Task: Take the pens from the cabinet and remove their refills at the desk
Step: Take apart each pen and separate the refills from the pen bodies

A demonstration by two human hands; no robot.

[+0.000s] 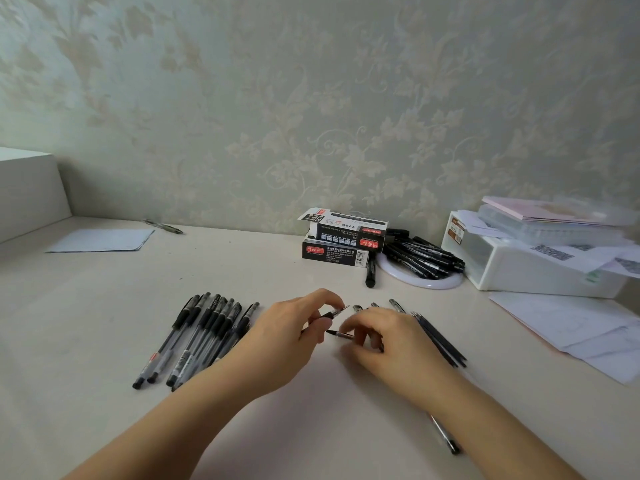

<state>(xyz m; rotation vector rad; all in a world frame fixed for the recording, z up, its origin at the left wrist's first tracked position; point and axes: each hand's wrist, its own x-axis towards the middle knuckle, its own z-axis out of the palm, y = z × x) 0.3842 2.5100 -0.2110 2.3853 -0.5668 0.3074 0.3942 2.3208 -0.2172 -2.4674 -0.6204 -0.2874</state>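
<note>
Head view: pen boxes (343,240), storage bin (540,268) behind both hands (346,334).

The pale bench (104,306) carries a row of pens (197,337), loose refills (440,337), stacked pen boxes (343,240), a white bin (540,268) and papers (575,327).

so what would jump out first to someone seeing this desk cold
The two hands at the centre: the left hand and right hand pinch small pen parts between them. Left of them lies a row of black pens; at the back, two stacked pen boxes stand beside a pile of markers.
</note>
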